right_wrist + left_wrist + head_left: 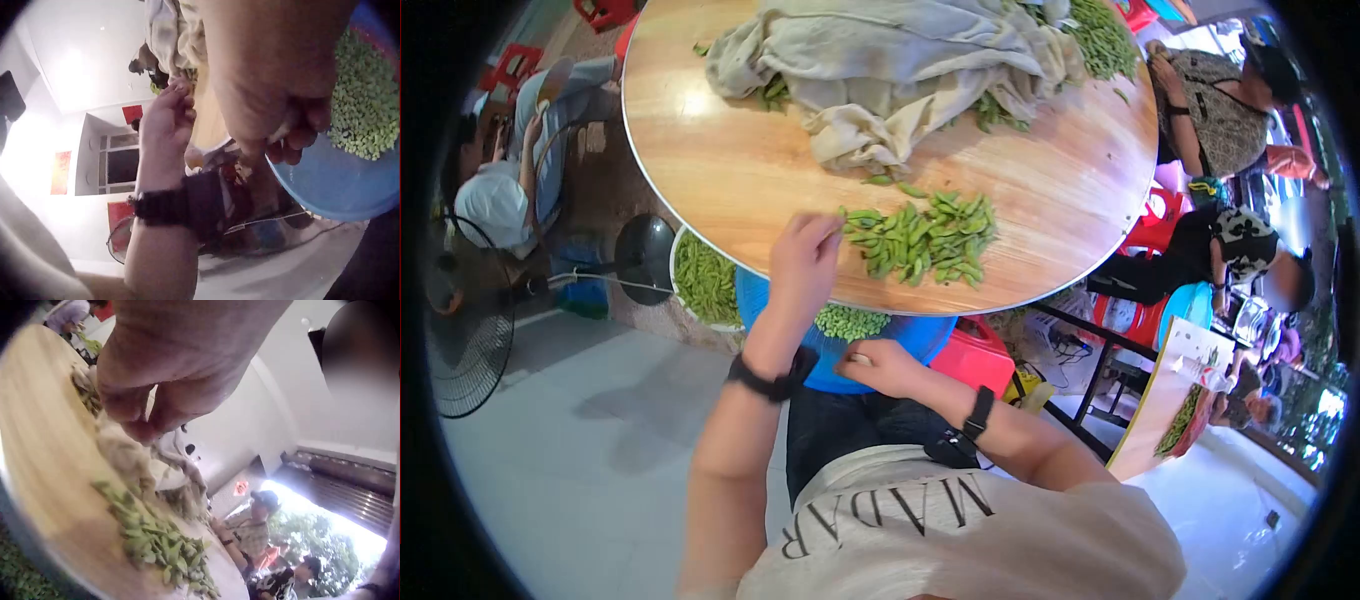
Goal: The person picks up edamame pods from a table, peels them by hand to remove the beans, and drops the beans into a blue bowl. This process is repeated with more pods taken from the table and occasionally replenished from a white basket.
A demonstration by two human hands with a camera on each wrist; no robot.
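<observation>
Green pods [925,238] lie in a loose pile near the edge of a round wooden table [710,170]. My left hand [803,262] hovers beside the pile; in the left wrist view the fingers of this hand [175,369] are bent with the tips close together, and whether they hold anything is unclear. Below the table edge, my right hand [887,368] is over a blue basin [925,345] holding shelled green beans [850,322]. In the right wrist view its fingers curl round a small pale thing [286,125], partly hidden by the hand [256,94].
A pale cloth [900,60] covers more pods at the table's far side. A tub of pods [705,280] stands left of the basin. There is a black fan [465,310] at the left, a red stool [980,365] beside the basin, and several people sit around.
</observation>
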